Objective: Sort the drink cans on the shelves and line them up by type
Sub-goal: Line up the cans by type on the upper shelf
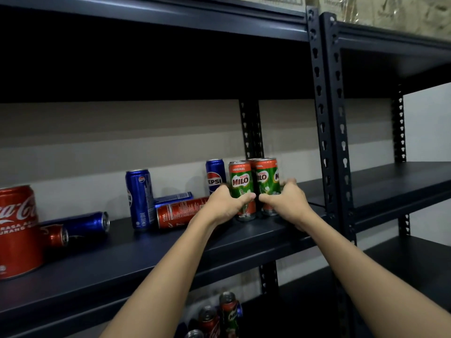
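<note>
Milo cans (253, 186) upright, shelf (146, 259) right end; Pepsi can (215, 175) behind-left; Coca-Cola can (181, 212) lying further left.

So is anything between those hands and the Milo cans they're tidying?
No. The left hand grips the left front Milo can and the right hand grips the right front Milo can. The upright Pepsi can stands just behind and left of them, not in between.

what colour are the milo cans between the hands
Green with a red-orange band on top, on the Milo cans; the head view shows it.
</note>
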